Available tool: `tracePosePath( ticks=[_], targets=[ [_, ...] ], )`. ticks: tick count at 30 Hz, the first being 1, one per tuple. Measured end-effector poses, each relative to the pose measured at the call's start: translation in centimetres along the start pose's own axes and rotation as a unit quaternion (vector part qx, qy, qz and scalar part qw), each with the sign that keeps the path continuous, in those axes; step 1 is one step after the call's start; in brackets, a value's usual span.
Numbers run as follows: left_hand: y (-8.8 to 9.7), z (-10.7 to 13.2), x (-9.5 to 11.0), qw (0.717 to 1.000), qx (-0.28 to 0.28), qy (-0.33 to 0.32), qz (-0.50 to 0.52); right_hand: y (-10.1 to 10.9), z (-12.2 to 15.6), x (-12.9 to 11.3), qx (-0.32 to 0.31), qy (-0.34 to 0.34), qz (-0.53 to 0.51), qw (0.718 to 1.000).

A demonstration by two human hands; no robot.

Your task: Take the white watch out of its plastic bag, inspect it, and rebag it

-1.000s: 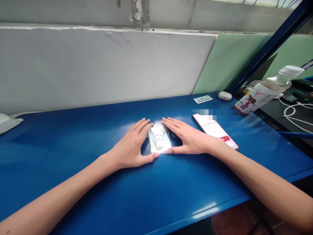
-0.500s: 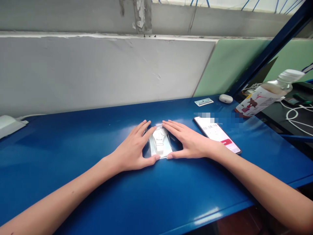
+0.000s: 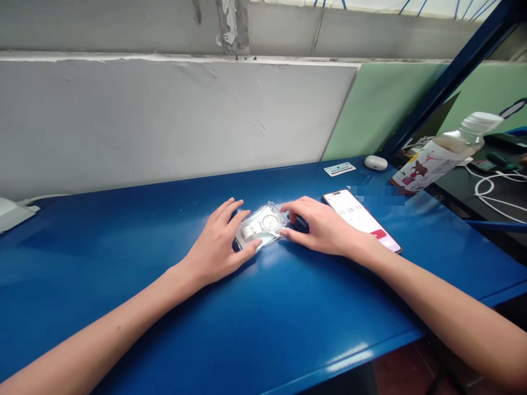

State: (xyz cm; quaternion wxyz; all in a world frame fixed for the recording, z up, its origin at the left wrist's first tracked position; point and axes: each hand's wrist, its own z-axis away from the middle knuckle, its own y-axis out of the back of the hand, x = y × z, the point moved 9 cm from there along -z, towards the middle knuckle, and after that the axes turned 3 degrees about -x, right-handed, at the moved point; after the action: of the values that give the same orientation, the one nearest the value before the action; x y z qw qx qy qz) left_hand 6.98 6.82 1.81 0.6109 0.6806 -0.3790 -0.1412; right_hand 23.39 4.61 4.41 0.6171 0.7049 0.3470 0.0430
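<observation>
A small clear plastic packet holding a white watch lies on the blue table, turned slantwise. My left hand grips its left end, thumb on the near edge and fingers curled over the far edge. My right hand pinches the packet's right end with bent fingers. Both forearms reach in from the bottom of the view.
A phone with a lit timer screen lies just right of my right hand. Farther back sit a white card, a white earbud case and a tilted labelled bottle. White cables lie at right; a grey wall stands behind.
The packet lay straight between my flat hands; now both hands have closed on its ends and turned it slantwise, its left end lower.
</observation>
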Motion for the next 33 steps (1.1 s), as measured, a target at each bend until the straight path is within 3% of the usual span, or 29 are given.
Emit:
tracePosePath(
  ticks=[4,8,13,20,33],
  targets=[
    [-0.8,0.0,0.3,0.999,-0.047,-0.017,-0.012,0.6,0.2,0.2,0.005,0.033,-0.002,0.999],
    [-1.1,0.0,0.7,0.997,-0.069,-0.041,-0.019,-0.3,0.3,0.4,-0.048,0.065,0.001,0.997],
    [-1.1,0.1,0.5,0.997,-0.066,-0.044,-0.013,-0.9,0.3,0.5,-0.082,0.056,-0.012,0.995],
    [-0.7,0.0,0.4,0.999,-0.041,-0.024,0.004,-1.0,0.3,0.6,-0.081,0.044,-0.022,0.995],
    [-0.6,-0.3,0.3,0.999,-0.044,-0.019,-0.011,-1.3,0.0,0.8,-0.108,0.012,-0.032,0.994]
  ],
)
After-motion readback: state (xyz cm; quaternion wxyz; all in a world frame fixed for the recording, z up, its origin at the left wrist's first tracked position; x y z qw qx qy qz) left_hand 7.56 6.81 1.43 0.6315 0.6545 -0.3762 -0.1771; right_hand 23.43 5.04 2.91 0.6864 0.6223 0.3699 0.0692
